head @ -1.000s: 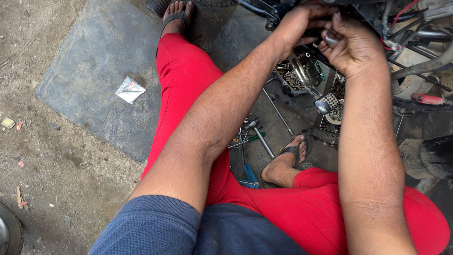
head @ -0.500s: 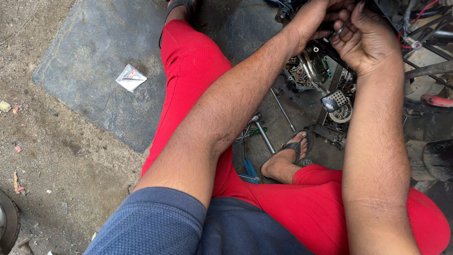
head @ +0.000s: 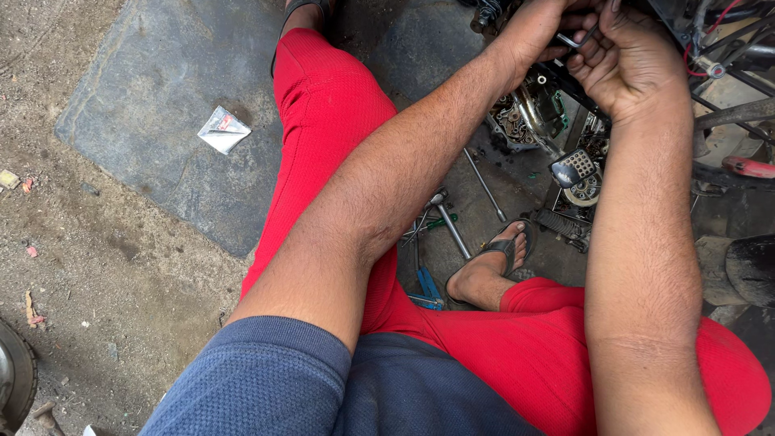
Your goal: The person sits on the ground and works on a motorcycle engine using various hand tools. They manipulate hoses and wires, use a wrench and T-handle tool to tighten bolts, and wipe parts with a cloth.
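My left hand (head: 537, 28) and my right hand (head: 626, 60) meet at the top right, against the dark underside of a motorcycle engine (head: 529, 117). A thin metal tool (head: 577, 39) runs between them; my right hand's fingers are curled around it, and my left hand is closed on its other end or on a part beside it, which is hidden. Both forearms stretch up from the bottom of the view over my red trousers (head: 339, 129).
Loose hand tools (head: 440, 222) and a long rod (head: 484, 186) lie on the ground between my legs. A footpeg and brake pedal (head: 573, 165) stick out below the engine. A small plastic packet (head: 224, 129) lies on a grey stone slab (head: 161, 97). A tyre edge (head: 12, 375) shows at bottom left.
The view has shifted so my hands sit higher, at the frame's top edge. Both hands stay together on the engine, with small finger movements around the tool.
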